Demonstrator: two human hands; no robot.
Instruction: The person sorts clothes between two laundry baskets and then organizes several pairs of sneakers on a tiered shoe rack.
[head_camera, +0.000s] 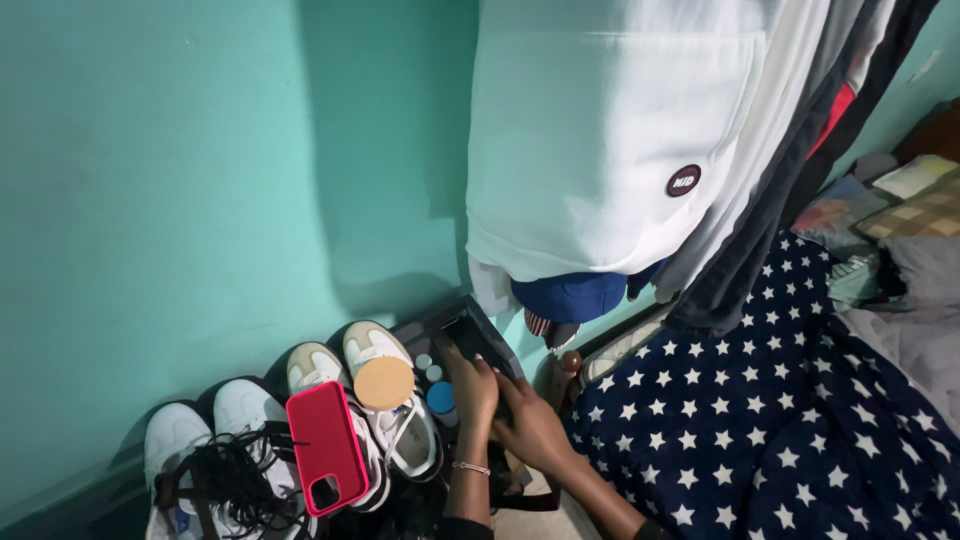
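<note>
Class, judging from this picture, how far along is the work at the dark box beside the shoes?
Looks done: white shoes lined along the wall, red phone resting on them. In hand: left hand and right hand both reach into the dark box. Left: its contents are hidden, so unclear.

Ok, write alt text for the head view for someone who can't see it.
Both hands, left hand and right hand, reach into a dark box beside a star-patterned blanket. White sneakers line a teal wall, with a red phone and a round cork lid lying on them. A white hoodie hangs above.
</note>
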